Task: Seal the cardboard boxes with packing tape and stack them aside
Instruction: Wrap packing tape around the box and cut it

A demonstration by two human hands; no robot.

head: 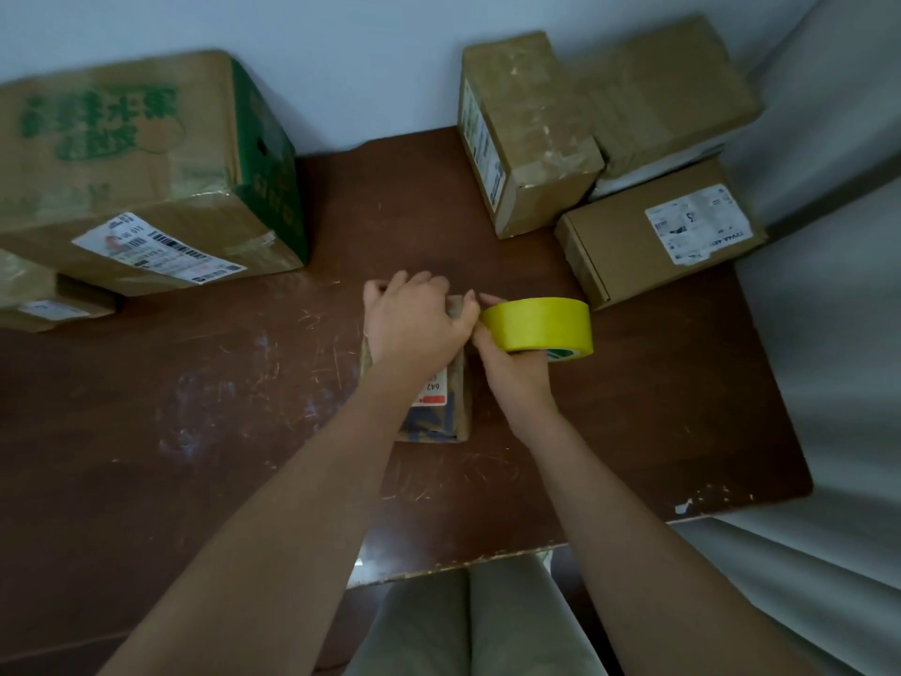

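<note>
A small cardboard box [456, 397] with a white and red label lies in the middle of the dark brown table [195, 407]. My left hand [414, 324] covers its far end, fingers curled over the far edge. My right hand [517, 368] grips a roll of yellow packing tape [538, 324] just right of the box, the roll held close beside my left thumb. Much of the box top is hidden under my left hand and forearm.
A big box with green print [136, 173] stands at the back left, with a flatter box [44, 304] beside it. Three boxes [531, 134] are grouped at the back right, one flat with a label [658, 231]. The table's front edge [487, 558] is chipped.
</note>
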